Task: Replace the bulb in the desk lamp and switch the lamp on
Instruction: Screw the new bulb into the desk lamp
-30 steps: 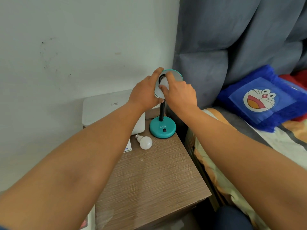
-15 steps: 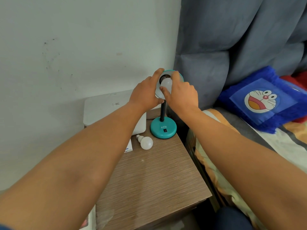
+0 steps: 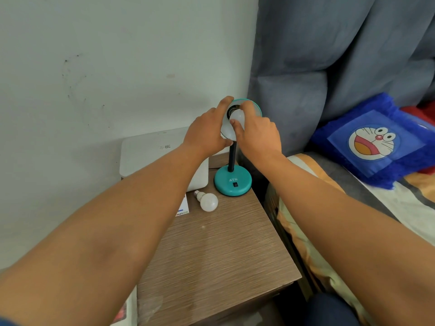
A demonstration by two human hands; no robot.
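A teal desk lamp stands at the back right of the wooden bedside table, its round base [image 3: 232, 182] carrying a black switch [image 3: 235, 184] and a black flexible neck [image 3: 231, 158]. The lamp's shade [image 3: 255, 108] faces me. My left hand [image 3: 207, 130] grips the shade's left rim. My right hand [image 3: 256, 132] pinches a white bulb [image 3: 237, 116] sitting at the socket inside the shade. A second white bulb [image 3: 207, 201] lies loose on the table left of the base.
A white box [image 3: 150, 151] sits against the wall behind my left arm, with a small bulb carton [image 3: 182, 208] in front of it. The wooden table [image 3: 221, 255] ends at the bed on the right, where a blue cartoon cushion [image 3: 374, 142] lies. Grey curtain hangs behind.
My right hand's fingers have shifted around the bulb in the shade, thumb now lower on it. The left hand keeps its hold on the shade. The loose bulb stays put.
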